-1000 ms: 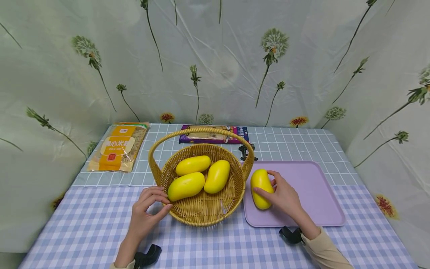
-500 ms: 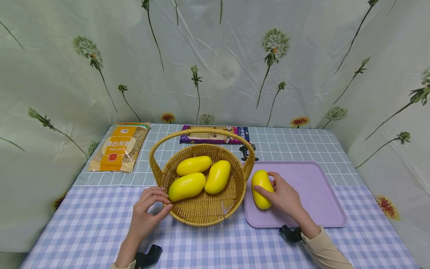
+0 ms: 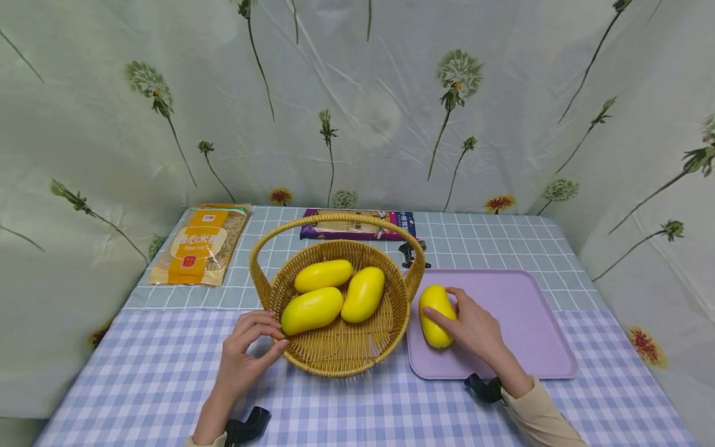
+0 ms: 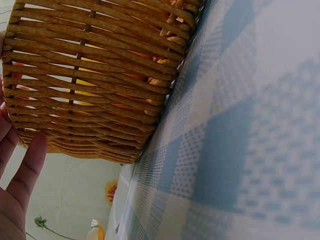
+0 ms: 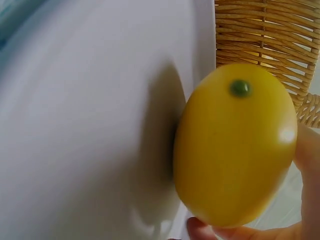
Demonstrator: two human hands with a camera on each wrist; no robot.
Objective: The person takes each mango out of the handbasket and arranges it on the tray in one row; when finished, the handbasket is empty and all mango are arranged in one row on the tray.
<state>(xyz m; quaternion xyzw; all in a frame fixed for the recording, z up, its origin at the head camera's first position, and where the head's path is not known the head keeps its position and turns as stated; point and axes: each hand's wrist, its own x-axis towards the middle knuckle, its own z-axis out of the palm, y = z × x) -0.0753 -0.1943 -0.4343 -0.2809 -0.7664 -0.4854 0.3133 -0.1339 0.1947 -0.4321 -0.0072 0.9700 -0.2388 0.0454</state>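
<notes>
Three yellow mangoes (image 3: 311, 311) lie inside a round wicker basket (image 3: 335, 369) with a tall arched handle. My left hand (image 3: 244, 351) pinches the basket's left rim; the left wrist view has the thumb against the outer weave (image 4: 85, 95). To the right, a fourth mango (image 3: 437, 316) is on the lilac tray (image 3: 514, 323), near its left edge. My right hand (image 3: 475, 326) holds this mango from the right, with the thumb over its near side. Its green stem spot shows in the right wrist view, with fingers under and beside the yellow fruit (image 5: 235, 150).
An orange food packet (image 3: 198, 246) lies at the back left. Behind the basket are a purple packet (image 3: 357, 225) and a small black object (image 3: 412, 253). A checked cloth (image 3: 139, 372) covers the table's front, and a flowered curtain (image 3: 368, 93) encloses the back and sides.
Both hands keep their holds on the basket rim and the mango. The whole scene shifts very slightly right and down in the head view; otherwise almost nothing differs.
</notes>
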